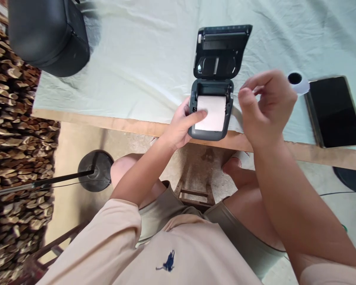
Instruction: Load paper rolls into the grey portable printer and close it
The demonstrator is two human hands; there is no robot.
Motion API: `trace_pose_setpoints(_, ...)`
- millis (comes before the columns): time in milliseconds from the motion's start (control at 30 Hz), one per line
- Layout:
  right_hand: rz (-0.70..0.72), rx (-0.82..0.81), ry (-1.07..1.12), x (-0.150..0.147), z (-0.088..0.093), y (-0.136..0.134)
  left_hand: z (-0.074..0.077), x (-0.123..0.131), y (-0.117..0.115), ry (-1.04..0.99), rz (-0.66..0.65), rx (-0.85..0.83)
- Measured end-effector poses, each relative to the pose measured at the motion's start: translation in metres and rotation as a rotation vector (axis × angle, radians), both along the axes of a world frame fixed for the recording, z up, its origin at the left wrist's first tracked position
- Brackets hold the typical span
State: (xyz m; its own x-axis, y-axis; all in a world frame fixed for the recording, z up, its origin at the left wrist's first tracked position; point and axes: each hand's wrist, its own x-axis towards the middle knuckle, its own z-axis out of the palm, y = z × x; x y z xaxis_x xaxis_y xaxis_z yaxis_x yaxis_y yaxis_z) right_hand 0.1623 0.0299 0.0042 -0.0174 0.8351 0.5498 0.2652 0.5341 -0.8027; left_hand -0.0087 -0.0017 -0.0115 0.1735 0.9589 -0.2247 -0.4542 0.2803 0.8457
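Note:
A small dark grey printer (pixel 211 133) sits at the near edge of the table with its lid (pixel 222 49) flipped up and back. A white paper roll (pixel 211 113) lies in its open bay. My left hand (pixel 180 126) grips the printer's left side, thumb pressed on the paper. My right hand (pixel 265 107) hovers just right of the printer, fingers curled and pinched together; what they hold, if anything, is hidden. A spare white paper roll (pixel 298 81) with a dark core lies behind that hand.
A pale cloth (pixel 136 59) covers the table. A dark tablet (pixel 335 111) lies at the right, a black case (pixel 47 35) at the far left. Below are my knees, a wooden stool (pixel 195 194), a round stand base (pixel 95 170) and a stacked-wood wall (pixel 14 130).

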Motion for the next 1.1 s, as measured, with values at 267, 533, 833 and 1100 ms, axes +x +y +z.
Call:
trace_pose_setpoints(267, 0.183, -0.410, 0.388, -0.010, -0.001, 0.019, 0.004, -0.003, -0.003, 0.036, -0.100, 0.047)
trace_pose_setpoints(533, 0.316, -0.580, 0.364, -0.019, -0.005, 0.007, -0.001, -0.003, -0.004, -0.080, -0.018, 0.046)
trace_pose_setpoints(833, 0.502, -0.702, 0.453, -0.027, 0.006, -0.009, 0.000, -0.001, -0.006, -0.087, 0.024, 0.062)
trace_pose_setpoints(1100, 0.373, -0.513, 0.253, -0.011, -0.005, 0.005, 0.002, 0.001, 0.005, -0.272, 0.026, -0.093)
